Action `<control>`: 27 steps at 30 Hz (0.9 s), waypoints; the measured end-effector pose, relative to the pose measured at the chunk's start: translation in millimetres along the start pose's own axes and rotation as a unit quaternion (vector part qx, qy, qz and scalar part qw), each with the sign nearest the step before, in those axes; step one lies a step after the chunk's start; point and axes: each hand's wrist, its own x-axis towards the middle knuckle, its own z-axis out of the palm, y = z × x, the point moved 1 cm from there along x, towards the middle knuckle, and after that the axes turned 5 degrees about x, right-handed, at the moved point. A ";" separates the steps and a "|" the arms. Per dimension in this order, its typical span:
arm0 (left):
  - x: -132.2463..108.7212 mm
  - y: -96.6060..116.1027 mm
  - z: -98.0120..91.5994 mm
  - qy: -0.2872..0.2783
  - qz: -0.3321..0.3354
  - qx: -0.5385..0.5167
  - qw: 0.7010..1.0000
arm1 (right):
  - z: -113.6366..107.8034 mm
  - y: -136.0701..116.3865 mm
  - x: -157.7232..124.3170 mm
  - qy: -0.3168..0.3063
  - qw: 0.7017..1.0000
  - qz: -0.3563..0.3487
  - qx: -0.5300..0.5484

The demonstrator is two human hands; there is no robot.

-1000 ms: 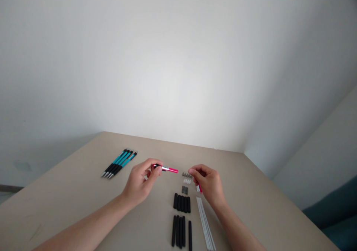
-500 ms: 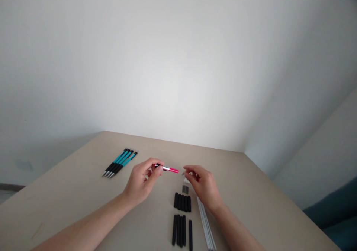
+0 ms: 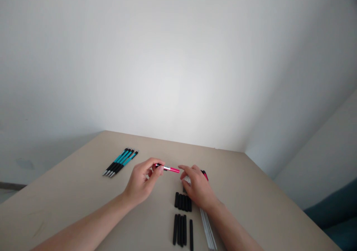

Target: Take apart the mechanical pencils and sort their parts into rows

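Right hand [image 3: 198,187] shifted, holding pink piece [image 3: 205,175], left fingers [image 3: 154,161] pinching pink tube [image 3: 174,170], beige table [image 3: 251,199], pale wall [image 3: 178,65]

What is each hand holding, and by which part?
Left hand: pink barrel, pinched at the end farther from the right hand. Whether the right holds anything cannot be told.

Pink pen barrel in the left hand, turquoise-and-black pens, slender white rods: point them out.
Pink pen barrel [image 3: 173,169]: head view, exposed pink portion.
Turquoise-and-black pens [image 3: 122,161]: head view, one turquoise shaft.
Slender white rods [image 3: 208,230]: head view, visible middle.
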 end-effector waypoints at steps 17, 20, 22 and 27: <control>0.0 2.4 -0.8 -0.004 0.019 -0.007 1.000 | 2.1 1.9 1.4 0.009 1.000 0.006 -0.010; 0.5 3.8 -1.1 -0.003 0.019 -0.008 1.000 | 1.6 1.2 1.6 0.007 1.000 0.013 -0.011; 0.6 4.2 -1.2 -0.005 0.020 -0.009 1.000 | 1.3 1.0 2.0 0.009 1.000 0.018 -0.014; -0.2 2.2 -1.2 -0.007 0.021 -0.004 1.000 | 1.1 1.6 2.3 0.009 1.000 0.020 -0.013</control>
